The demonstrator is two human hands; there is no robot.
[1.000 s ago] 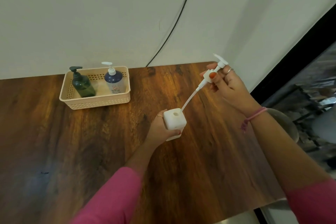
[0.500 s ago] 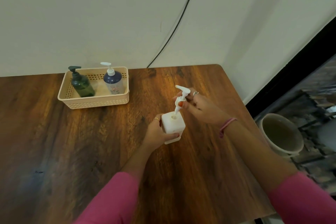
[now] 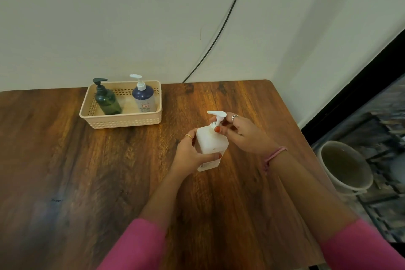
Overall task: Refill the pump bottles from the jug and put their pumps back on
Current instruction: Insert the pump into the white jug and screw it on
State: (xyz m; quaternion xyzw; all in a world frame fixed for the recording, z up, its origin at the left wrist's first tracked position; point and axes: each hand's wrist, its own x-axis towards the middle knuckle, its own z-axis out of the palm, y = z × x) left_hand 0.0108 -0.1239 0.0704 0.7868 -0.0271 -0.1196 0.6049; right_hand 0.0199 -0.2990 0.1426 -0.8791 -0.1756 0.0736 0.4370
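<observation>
The left hand (image 3: 190,154) grips the white square bottle (image 3: 210,146) standing on the wooden table (image 3: 87,171), the right hand (image 3: 243,133) pinching its pump (image 3: 217,116), table edge near beyond the right wrist, bare wood leftward.

A second ago the right hand (image 3: 243,132) held the white pump (image 3: 217,117) high and clear of the white square bottle (image 3: 211,146), only the dip tube's tip at the neck. The hand has since come down toward the table's middle, the tube has slid inside, and the pump's collar now sits on the bottle's neck, pinched there by the fingers.
</observation>
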